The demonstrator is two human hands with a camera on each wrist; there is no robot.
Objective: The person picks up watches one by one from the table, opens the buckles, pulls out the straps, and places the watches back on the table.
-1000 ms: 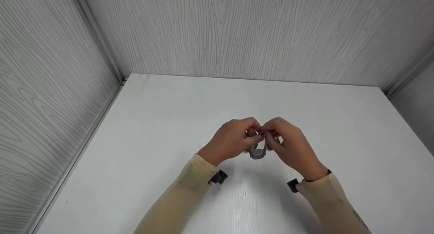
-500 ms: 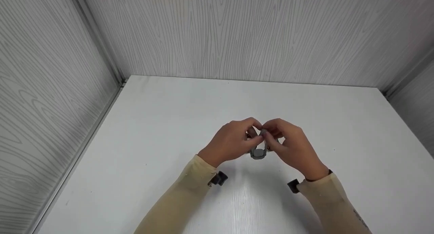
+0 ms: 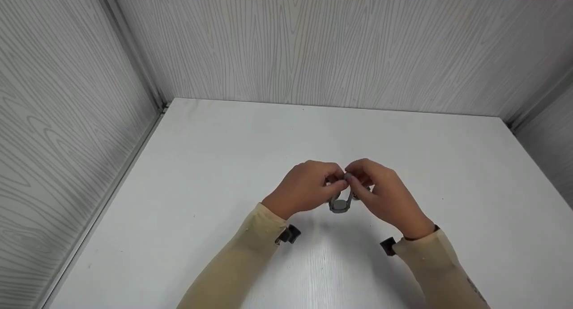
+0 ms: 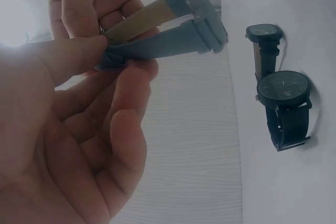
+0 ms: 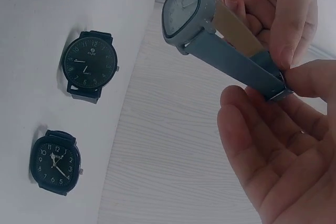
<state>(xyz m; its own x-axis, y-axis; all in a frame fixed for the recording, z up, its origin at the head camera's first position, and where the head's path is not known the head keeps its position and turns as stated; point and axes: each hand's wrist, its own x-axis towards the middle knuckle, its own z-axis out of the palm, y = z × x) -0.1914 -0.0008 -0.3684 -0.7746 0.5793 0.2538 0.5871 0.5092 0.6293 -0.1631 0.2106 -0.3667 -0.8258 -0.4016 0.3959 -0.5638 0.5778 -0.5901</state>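
Observation:
In the head view a wristwatch (image 3: 339, 206) with a grey case hangs dial-end toward the body, between both hands. Its blue-grey strap (image 5: 231, 61) is looped, with a tan lining, and the buckle end (image 5: 281, 93) lies at the fingertips in the right wrist view. My left hand (image 3: 309, 186) pinches the strap near the buckle with thumb and fingers. Thumb and forefinger of my right hand (image 3: 386, 191) pinch the same end from the other side. Fingertips partly hide the buckle, so how far the strap is threaded cannot be told.
Two dark watches lie on the white table (image 3: 224, 165) beyond the held one: a round black watch (image 5: 90, 64) and a rounded-square black watch (image 5: 55, 162). The hands mostly cover them in the head view. Grey wood-grain panels (image 3: 286, 45) stand behind and at both sides.
Both hands stay together on the strap, with small finger shifts and a slight lowering of the left hand. A grey strap end now shows between the fingertips, hidden one second ago.

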